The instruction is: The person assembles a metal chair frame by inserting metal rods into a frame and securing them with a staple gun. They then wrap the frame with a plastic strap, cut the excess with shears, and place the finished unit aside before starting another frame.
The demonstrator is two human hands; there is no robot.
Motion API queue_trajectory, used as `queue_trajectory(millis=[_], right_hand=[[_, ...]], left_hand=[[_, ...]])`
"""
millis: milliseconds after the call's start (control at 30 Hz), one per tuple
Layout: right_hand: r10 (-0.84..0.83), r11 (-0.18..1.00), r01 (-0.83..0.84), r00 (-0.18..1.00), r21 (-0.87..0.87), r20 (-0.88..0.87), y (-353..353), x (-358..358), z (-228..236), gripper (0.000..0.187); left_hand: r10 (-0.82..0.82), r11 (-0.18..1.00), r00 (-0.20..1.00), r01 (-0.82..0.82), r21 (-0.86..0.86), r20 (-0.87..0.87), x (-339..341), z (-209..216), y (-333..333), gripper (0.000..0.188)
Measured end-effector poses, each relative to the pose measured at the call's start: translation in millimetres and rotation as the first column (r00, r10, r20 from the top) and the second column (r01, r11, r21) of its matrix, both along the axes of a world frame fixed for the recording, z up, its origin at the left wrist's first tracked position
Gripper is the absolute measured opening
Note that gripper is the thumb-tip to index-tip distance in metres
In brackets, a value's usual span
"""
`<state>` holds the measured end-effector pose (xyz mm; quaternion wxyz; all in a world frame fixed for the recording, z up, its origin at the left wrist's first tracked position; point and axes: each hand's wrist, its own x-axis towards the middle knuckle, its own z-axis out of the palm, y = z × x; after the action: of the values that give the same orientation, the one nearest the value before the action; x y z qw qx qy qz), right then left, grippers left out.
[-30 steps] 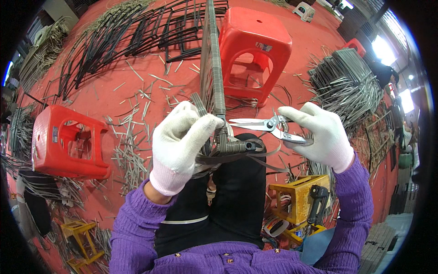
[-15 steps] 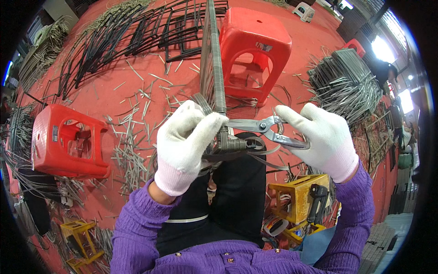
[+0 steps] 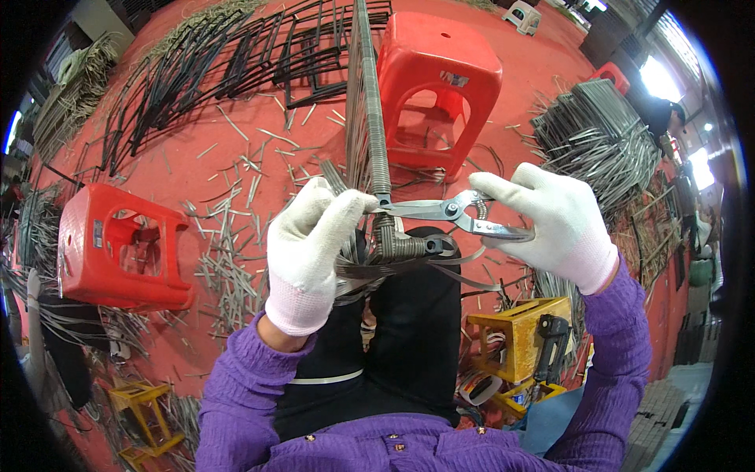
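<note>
A white knit glove covers my left hand (image 3: 308,248). Its thumb and index finger are pinched at the edge of a frame (image 3: 377,149) wound with grey flat strip, near its corner. Grey strips (image 3: 333,177) stick up from behind the fingers. My right hand (image 3: 560,224), gloved as well, is closed on the handles of pruning shears (image 3: 472,219). The shears' blades point left, with their tips against the frame edge beside my left fingertips; the exact contact is partly hidden. Loose strip ends (image 3: 468,279) hang around the frame corner over my lap.
A red stool (image 3: 440,71) stands behind the frame, another (image 3: 118,248) on the left. Strip offcuts (image 3: 228,275) litter the red floor. Black metal frames (image 3: 236,71) lie at the far left, a strip bundle (image 3: 598,130) at the right. A yellow stool (image 3: 519,334) with a black-handled tool is near my right forearm.
The shears and my right fingers have shifted slightly up and left along the frame edge. My left fingertips have drawn back a little from the edge. A grey sleeved arm now shows at far left.
</note>
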<state>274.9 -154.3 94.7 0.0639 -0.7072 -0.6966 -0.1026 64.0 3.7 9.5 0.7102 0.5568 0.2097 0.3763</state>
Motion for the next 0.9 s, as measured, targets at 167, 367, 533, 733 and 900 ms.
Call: queue_trajectory(millis=[167,367,533,733,900], right_hand=[[-0.016,1.000,0.017,0.998,-0.022,0.053,0,-2,-1,0.057],[-0.001,0.999,-0.001,0.999,0.042,0.032,3,3,-10,0.063],[0.035,0.999,-0.036,0.998,0.019,0.059,4,9,-3,0.061],[0.110,0.990,-0.115,0.992,0.081,0.066,14,12,-2,0.052],[0.042,0.999,-0.041,0.999,-0.011,0.014,7,14,-8,0.054]], left_hand=[[-0.011,0.998,1.000,0.011,-0.058,0.012,-1,-1,0,0.017],[-0.010,1.000,0.999,0.010,-0.010,0.036,-2,-6,4,0.017],[-0.022,1.000,0.997,0.021,0.005,0.078,1,-8,5,0.017],[-0.020,0.998,0.994,0.026,-0.060,0.106,3,-6,3,0.017],[-0.011,1.000,0.962,0.006,0.017,0.274,3,-4,10,0.021]])
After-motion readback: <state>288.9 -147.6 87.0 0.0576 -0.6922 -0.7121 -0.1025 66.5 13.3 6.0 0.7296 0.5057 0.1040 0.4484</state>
